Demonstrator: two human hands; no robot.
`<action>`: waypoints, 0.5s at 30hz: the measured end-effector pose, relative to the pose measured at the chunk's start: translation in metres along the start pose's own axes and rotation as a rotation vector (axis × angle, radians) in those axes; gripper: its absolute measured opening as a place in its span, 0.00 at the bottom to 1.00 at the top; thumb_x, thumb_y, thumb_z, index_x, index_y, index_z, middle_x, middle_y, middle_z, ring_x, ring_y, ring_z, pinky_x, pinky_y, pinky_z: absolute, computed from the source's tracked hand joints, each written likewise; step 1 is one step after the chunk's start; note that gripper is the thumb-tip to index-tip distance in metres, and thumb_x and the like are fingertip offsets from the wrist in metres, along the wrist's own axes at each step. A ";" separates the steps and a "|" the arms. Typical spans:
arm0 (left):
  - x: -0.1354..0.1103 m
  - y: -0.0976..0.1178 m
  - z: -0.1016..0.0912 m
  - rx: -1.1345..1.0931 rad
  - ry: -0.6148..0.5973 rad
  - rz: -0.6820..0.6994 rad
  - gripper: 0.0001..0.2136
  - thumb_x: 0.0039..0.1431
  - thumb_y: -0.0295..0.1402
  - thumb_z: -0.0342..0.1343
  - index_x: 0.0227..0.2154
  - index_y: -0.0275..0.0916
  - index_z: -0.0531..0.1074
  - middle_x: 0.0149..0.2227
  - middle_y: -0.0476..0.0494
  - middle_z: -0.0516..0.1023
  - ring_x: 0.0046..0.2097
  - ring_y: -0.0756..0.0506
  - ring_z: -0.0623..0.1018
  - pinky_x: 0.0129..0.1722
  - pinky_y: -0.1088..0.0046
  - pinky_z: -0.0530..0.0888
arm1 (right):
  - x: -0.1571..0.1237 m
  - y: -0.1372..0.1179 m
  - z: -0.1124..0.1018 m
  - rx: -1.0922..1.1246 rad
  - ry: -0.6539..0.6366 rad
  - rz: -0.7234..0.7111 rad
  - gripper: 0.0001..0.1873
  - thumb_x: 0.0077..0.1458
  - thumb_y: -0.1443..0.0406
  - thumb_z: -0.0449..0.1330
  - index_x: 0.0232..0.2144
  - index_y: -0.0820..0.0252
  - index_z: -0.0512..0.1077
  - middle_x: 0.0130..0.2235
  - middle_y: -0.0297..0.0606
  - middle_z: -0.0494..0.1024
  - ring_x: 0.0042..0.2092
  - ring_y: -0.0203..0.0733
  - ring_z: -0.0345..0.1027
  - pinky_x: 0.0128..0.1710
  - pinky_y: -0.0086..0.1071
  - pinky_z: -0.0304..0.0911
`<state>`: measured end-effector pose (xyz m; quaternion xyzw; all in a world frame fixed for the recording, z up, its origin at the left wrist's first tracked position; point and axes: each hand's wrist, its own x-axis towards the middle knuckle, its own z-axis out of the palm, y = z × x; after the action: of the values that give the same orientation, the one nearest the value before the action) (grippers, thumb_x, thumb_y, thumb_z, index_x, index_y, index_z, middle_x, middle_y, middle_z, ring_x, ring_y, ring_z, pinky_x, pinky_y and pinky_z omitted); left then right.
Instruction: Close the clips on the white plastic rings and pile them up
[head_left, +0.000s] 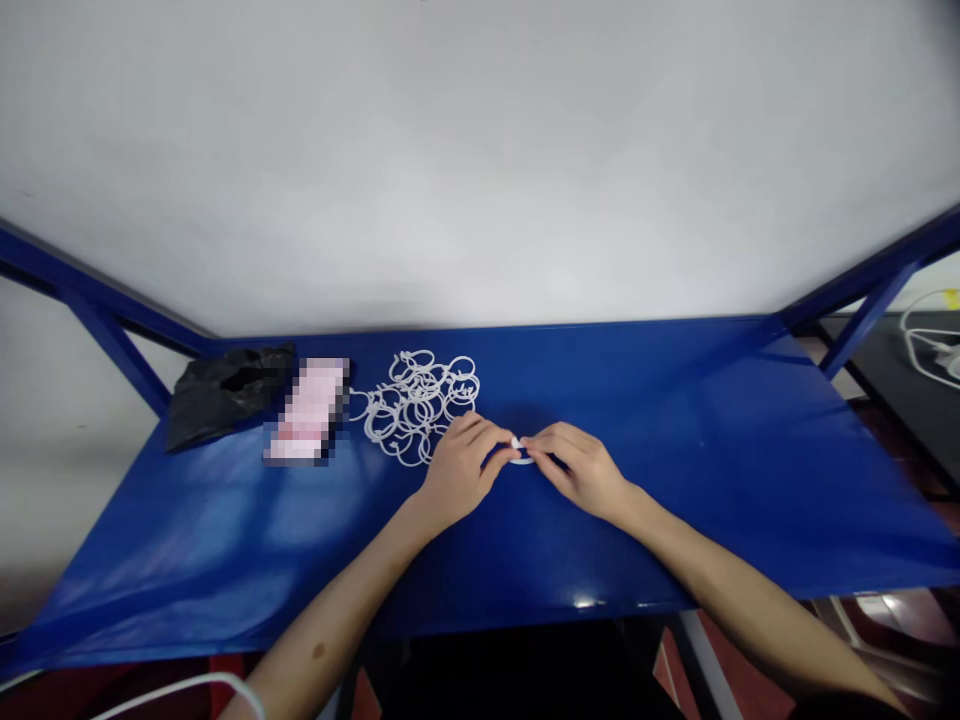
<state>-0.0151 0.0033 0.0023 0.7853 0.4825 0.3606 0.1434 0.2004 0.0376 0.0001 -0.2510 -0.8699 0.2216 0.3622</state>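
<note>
Between my hands is a white plastic ring (523, 460), mostly hidden by my fingertips; it looks like those in the pile. My left hand (463, 465) pinches it from the left between thumb and fingers. From the other side, my right hand (586, 468) pinches it too, and the fingertips of both hands nearly meet. Just behind and left of my left hand lies a loose pile of thin white plastic rings (416, 408) with small knobs at their ends, like shower curtain rings. Part of that pile is covered by my left hand.
A blue table (675, 400) with raised blue side bars stands against a pale wall (480, 170). A pixelated, phone-like pink rectangle (311, 405) lies left of the pile, beside a crumpled black plastic bag (217, 395). White cables (919, 345) lie on a dark surface at far right.
</note>
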 end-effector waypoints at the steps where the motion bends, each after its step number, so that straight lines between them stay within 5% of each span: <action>1: 0.001 -0.004 -0.002 0.109 0.012 -0.003 0.06 0.67 0.34 0.55 0.41 0.40 0.74 0.38 0.45 0.81 0.42 0.43 0.75 0.46 0.62 0.71 | 0.001 0.004 -0.004 -0.047 0.017 0.036 0.09 0.66 0.70 0.56 0.46 0.58 0.73 0.41 0.41 0.78 0.41 0.41 0.73 0.41 0.36 0.72; 7: -0.003 -0.033 -0.019 0.569 0.047 -0.114 0.07 0.64 0.34 0.56 0.40 0.40 0.77 0.45 0.38 0.79 0.50 0.34 0.73 0.50 0.51 0.66 | -0.005 0.052 -0.043 -0.449 0.140 0.361 0.12 0.67 0.62 0.55 0.44 0.58 0.77 0.39 0.43 0.76 0.39 0.45 0.72 0.38 0.39 0.72; 11: -0.005 -0.039 -0.021 0.560 0.031 -0.074 0.04 0.63 0.30 0.57 0.35 0.43 0.77 0.46 0.39 0.79 0.52 0.33 0.71 0.53 0.47 0.62 | -0.013 0.076 -0.060 -0.672 0.107 0.450 0.19 0.66 0.58 0.55 0.52 0.63 0.74 0.42 0.50 0.76 0.44 0.55 0.69 0.44 0.50 0.70; 15: -0.005 -0.032 -0.020 0.474 0.059 -0.098 0.04 0.63 0.30 0.58 0.33 0.43 0.76 0.44 0.40 0.79 0.51 0.35 0.71 0.54 0.47 0.59 | -0.008 0.064 -0.052 -0.635 0.160 0.392 0.21 0.66 0.58 0.56 0.56 0.61 0.71 0.47 0.52 0.75 0.48 0.56 0.67 0.50 0.53 0.68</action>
<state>-0.0512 0.0127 -0.0044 0.7616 0.5953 0.2526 -0.0418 0.2617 0.0933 -0.0075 -0.5287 -0.7997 -0.0142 0.2841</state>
